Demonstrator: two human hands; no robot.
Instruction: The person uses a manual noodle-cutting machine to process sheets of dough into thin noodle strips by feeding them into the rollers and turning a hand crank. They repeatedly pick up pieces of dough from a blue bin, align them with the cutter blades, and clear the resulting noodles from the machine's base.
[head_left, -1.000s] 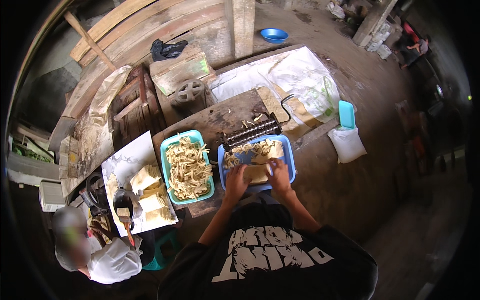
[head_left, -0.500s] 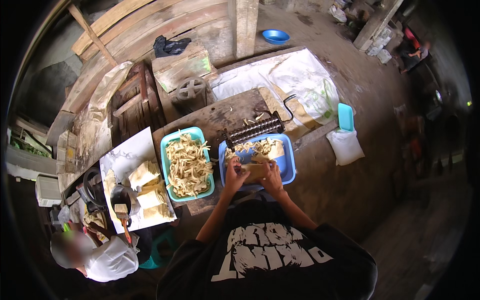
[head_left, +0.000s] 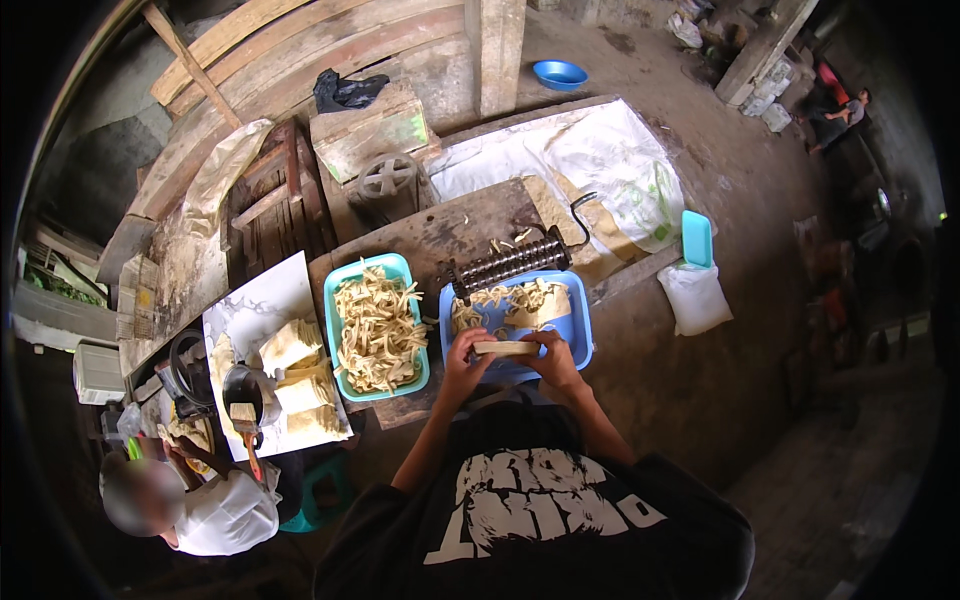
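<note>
Head view: you stand at a dark wooden workbench (head_left: pixel 440 235), forearms coming in from the lower edge.
Left hand (head_left: pixel 466 350): closed on the left end of a flat pale rectangular slab (head_left: pixel 505 348), fingers curled over its top edge.
Right hand (head_left: pixel 552 355): closed on the slab's right end; you hold it level between both hands.
Slab position: just above the near part of the blue plastic tray (head_left: pixel 578 330), which holds pale cut strips at its far side.
Next to your left hand: a teal plastic tray (head_left: pixel 337 300) heaped with pale yellow strips, just beside the blue tray.
Behind the blue tray: a dark ridged metal roller with a crank handle (head_left: pixel 512 262), touching the tray's far rim.
Lower left: a second person in a white top (head_left: pixel 225 512), beside a white board (head_left: pixel 265 305) carrying pale stacked sheets (head_left: pixel 292 345).
Right of bench: a white filled sack (head_left: pixel 694 298) with a teal lid (head_left: pixel 697 238) behind it.
Far: a blue bowl (head_left: pixel 560 74) on the dirt floor.
</note>
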